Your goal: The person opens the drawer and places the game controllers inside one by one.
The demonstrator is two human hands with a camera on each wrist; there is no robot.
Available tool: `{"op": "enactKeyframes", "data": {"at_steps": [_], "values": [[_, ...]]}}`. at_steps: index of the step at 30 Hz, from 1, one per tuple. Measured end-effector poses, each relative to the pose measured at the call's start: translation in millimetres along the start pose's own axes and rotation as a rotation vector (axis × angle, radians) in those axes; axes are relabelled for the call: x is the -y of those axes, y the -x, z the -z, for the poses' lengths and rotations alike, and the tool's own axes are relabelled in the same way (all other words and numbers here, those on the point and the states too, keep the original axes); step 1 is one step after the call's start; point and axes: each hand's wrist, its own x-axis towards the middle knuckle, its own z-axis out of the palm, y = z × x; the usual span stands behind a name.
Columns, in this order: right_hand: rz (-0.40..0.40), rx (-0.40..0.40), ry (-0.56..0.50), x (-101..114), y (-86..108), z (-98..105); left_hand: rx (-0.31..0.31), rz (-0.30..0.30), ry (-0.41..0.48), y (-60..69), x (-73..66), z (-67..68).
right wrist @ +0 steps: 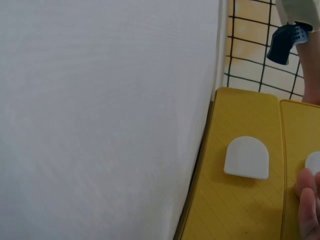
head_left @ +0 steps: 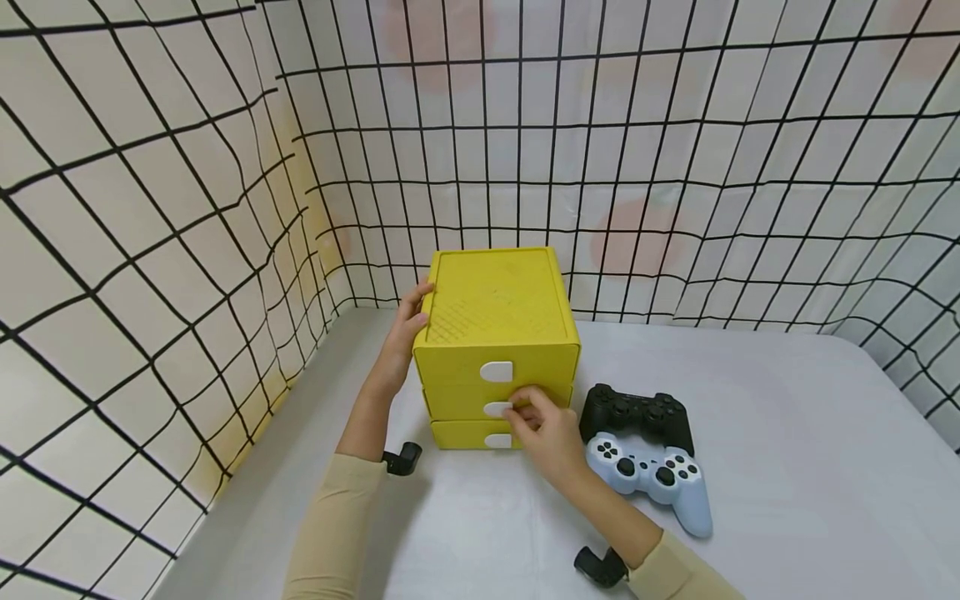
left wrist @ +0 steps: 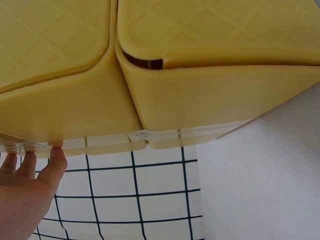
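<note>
A yellow three-drawer box (head_left: 495,300) with white handles stands on the white surface, its drawers flush with the front. The left hand (head_left: 401,342) rests against the box's left side; in the left wrist view its fingertips (left wrist: 56,152) touch the yellow wall. At the front, the right hand (head_left: 551,437) pinches the middle drawer's white handle (head_left: 498,409) between thumb and fingers. Part of the right hand (right wrist: 308,202) shows at that handle in the right wrist view, beside the bottom drawer's handle (right wrist: 246,158).
Right of the box lie a black game controller (head_left: 637,414) and a light blue one (head_left: 652,473), touching, near the right forearm. A black wire grid (head_left: 525,129) stands behind and along both sides of the white table (head_left: 787,450).
</note>
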Motion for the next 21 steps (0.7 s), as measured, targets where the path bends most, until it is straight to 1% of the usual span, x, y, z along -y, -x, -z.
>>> {"op": "enactKeyframes", "data": {"at_steps": [4,11,21], "values": [[0.007,0.01,0.005,1.1,1.5,1.4,0.001,-0.001,0.006,-0.3,0.8,0.2],[0.014,0.045,-0.017,6.1,6.2,3.9,-0.003,0.004,0.008,-0.5,-0.4,0.3],[-0.054,0.074,-0.01,14.0,14.7,7.6,-0.003,0.014,0.002,0.6,-1.9,-0.3]]}}
